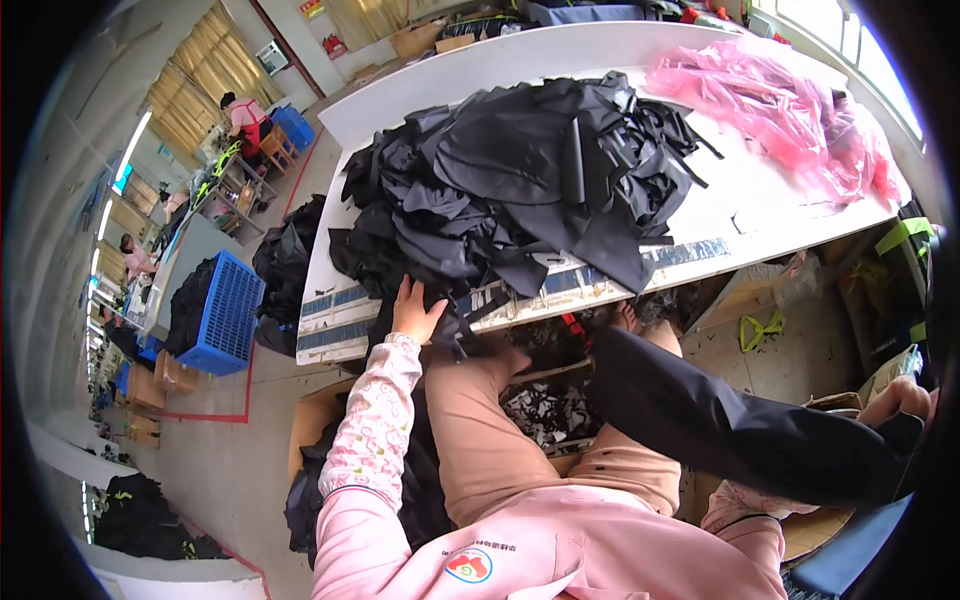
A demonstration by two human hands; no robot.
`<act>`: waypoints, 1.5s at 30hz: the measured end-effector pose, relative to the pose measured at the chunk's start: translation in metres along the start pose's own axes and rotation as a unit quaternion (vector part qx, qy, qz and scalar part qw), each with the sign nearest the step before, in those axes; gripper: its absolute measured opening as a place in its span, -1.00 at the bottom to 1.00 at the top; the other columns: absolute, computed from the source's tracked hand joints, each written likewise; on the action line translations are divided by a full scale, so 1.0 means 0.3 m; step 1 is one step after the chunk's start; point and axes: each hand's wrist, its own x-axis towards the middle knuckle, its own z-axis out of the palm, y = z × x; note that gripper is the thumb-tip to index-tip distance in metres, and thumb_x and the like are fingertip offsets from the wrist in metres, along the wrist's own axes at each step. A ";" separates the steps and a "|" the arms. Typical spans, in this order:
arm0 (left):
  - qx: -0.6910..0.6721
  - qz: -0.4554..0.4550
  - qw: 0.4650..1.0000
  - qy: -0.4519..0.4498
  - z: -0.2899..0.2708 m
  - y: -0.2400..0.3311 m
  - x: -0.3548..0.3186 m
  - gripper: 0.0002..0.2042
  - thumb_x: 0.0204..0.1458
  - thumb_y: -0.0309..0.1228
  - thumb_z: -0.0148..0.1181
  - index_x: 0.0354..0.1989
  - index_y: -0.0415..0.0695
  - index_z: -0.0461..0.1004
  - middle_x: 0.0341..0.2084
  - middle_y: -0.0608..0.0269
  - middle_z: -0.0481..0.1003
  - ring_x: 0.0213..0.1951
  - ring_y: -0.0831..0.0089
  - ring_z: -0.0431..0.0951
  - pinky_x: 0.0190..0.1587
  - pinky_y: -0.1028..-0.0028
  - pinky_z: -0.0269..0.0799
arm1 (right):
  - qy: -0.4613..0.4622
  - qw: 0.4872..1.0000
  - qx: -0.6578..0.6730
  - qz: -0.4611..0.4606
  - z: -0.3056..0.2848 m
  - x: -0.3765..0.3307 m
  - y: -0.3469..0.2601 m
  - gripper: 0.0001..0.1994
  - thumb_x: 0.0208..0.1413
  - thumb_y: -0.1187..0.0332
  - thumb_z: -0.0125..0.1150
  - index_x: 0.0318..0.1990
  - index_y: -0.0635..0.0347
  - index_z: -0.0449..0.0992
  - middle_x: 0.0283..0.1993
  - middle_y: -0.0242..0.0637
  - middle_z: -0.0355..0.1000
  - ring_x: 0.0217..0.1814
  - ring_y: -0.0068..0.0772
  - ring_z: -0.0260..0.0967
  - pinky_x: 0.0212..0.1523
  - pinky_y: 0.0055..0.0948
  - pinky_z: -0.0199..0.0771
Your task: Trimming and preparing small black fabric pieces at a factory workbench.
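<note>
A large heap of black fabric pieces [510,150] covers the middle of the white table [700,225]. My left hand [413,312] rests at the heap's near left edge, its fingers apart against the loose black cloth there. Out to the right, my right hand [900,402] is closed on a long black fabric piece [730,410]. That piece stretches from the hand across my right thigh toward the table's front edge. Part of my right forearm is hidden beneath it.
Crumpled pink plastic sheeting [780,110] lies at the table's right. A blue crate [225,312] with black cloth stands on the left floor. Under the table is a box of scraps [550,410]. A person [245,118] sits working at the far left.
</note>
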 end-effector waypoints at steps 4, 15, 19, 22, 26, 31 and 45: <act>0.041 0.042 0.996 -0.070 0.116 -0.056 0.187 -0.35 0.02 -0.20 0.18 0.26 -0.19 0.14 0.28 -0.25 0.03 0.31 -0.09 0.01 0.33 0.23 -0.01 | -0.044 0.994 0.048 0.090 0.551 0.171 0.227 -0.84 0.12 0.30 0.14 -0.44 0.10 0.34 -0.53 -0.32 0.27 -0.45 -0.33 0.25 -0.51 -0.36 0.31; -0.408 0.093 0.874 0.247 -0.246 0.288 0.694 -0.29 0.09 -0.35 0.13 0.37 -0.11 -0.10 0.28 -0.12 0.10 0.29 0.07 0.13 0.29 0.36 0.04 | 0.029 0.984 -0.169 -0.041 0.718 0.146 0.652 -0.68 0.09 0.30 0.28 -0.36 0.18 0.17 -0.52 -0.46 0.04 -0.57 -0.65 0.02 -0.57 -0.59 0.03; 0.194 -0.036 0.963 -0.184 -0.088 0.103 0.597 -0.23 0.01 0.06 0.07 0.38 0.11 -0.07 0.39 0.18 -0.09 0.39 0.20 -0.11 0.25 -0.30 -0.22 | -0.010 0.953 -0.298 0.052 0.814 0.141 0.751 -0.80 0.04 0.39 0.28 -0.34 0.26 0.35 -0.45 -0.36 0.31 -0.47 -0.61 0.18 -0.43 -0.63 0.16; 0.092 -0.077 0.964 -0.239 -0.044 0.083 0.499 -0.21 -0.04 -0.02 0.15 0.37 0.15 -0.05 0.36 0.18 -0.04 0.38 0.20 -0.09 0.26 -0.28 -0.25 | -0.104 0.915 -0.371 0.116 0.805 0.140 0.803 -0.90 0.00 0.55 0.25 -0.33 0.31 0.45 -0.39 -0.31 0.44 -0.40 -0.56 0.37 -0.35 -0.59 0.34; 0.020 -0.031 0.999 -0.032 -0.181 0.164 0.416 -0.36 -0.08 -0.25 0.25 0.24 0.05 0.18 0.32 0.02 0.02 0.35 0.12 -0.02 0.27 -0.21 -0.16 | -0.204 0.879 -0.419 0.098 0.831 0.207 0.872 -0.89 -0.06 0.61 0.27 -0.34 0.31 0.50 -0.39 -0.24 0.51 -0.38 -0.41 0.48 -0.32 -0.54 0.43; -0.477 0.144 0.846 -0.189 -0.321 0.424 0.106 -0.42 0.00 -0.16 0.26 0.16 -0.16 0.26 0.15 0.14 0.28 0.23 0.32 0.23 0.25 0.36 0.08 | -0.230 0.876 -0.415 0.083 0.874 0.272 0.987 -0.87 -0.06 0.58 0.28 -0.32 0.30 0.49 -0.37 -0.19 0.49 -0.35 -0.24 0.50 -0.32 -0.46 0.45; -0.737 -0.065 0.667 -0.087 -0.218 0.660 -0.304 -0.88 0.17 -0.50 0.05 -0.16 -0.18 0.47 -0.30 0.43 0.47 -0.30 0.70 0.41 -0.23 0.69 0.32 | -0.234 0.867 -0.431 0.092 0.952 0.275 1.131 -0.74 -0.09 0.43 0.35 -0.20 0.17 0.48 -0.37 -0.25 0.46 -0.43 -0.28 0.42 -0.39 -0.43 0.42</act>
